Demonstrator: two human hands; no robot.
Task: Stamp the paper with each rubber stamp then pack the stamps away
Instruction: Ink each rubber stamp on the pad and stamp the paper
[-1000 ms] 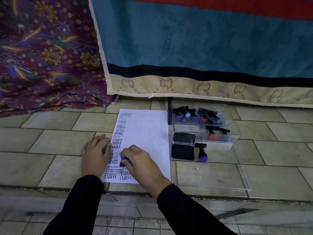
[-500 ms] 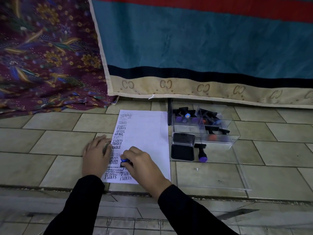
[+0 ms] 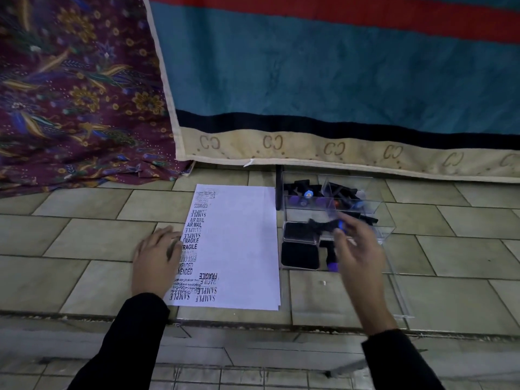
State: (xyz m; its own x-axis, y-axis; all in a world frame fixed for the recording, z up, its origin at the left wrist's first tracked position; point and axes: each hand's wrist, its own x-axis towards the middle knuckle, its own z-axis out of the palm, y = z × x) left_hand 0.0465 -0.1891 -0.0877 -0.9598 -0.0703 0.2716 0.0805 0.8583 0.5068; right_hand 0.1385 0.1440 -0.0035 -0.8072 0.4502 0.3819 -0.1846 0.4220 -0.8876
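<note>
A white paper (image 3: 242, 243) lies on the tiled floor, with black stamped words down its left side and along the bottom. My left hand (image 3: 157, 260) rests flat on its left edge. My right hand (image 3: 357, 249) is off to the right above the ink pad, holding a black rubber stamp with a blue-tipped handle (image 3: 326, 224). A clear plastic box (image 3: 374, 212) behind it holds several black stamps. The open ink pad (image 3: 299, 256) sits right of the paper. Another stamp with a purple handle (image 3: 332, 261) lies beside the pad, partly hidden by my fingers.
A teal, red and beige blanket (image 3: 337, 80) hangs just behind the box, and a patterned maroon cloth (image 3: 70, 94) lies at the left. A clear lid (image 3: 399, 299) lies flat on the floor under my right wrist. A step edge (image 3: 253, 325) runs across in front of the paper.
My right hand lifted the stamp off the lower paper and carried it right, over the ink pad toward the box. A fresh FRAGILE print shows where it was. My left hand stayed put.
</note>
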